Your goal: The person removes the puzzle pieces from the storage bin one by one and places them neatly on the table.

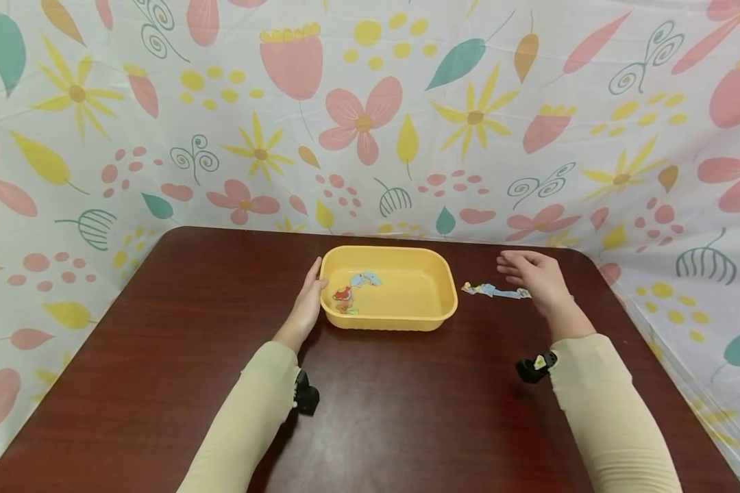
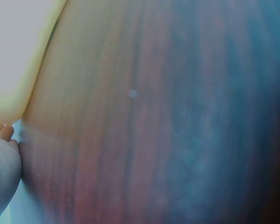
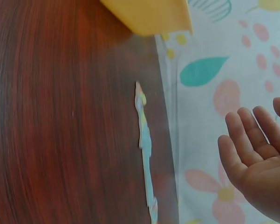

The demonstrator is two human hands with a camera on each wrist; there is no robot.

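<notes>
A shallow yellow plastic basin [image 1: 388,322] stands on the dark table, and my left hand [image 1: 305,305] holds it by its left side, the thumb over the rim and the fingers along the outer wall. Inside lie small flat cutouts: a light blue one [image 1: 366,279], a red one [image 1: 342,294] and orange-green bits [image 1: 346,309]. To the basin's right, a row of thin, flat, light blue cutouts [image 1: 499,292] lies on the table. My right hand [image 1: 538,277] hovers over the row's right end, fingers loosely extended and holding nothing; it hides part of the row.
The dark reddish-brown wooden table [image 1: 395,411] reaches back to a white cloth [image 1: 370,192] printed with flowers and leaves. Black wrist cameras sit at the left cuff [image 1: 306,394] and the right cuff [image 1: 535,368].
</notes>
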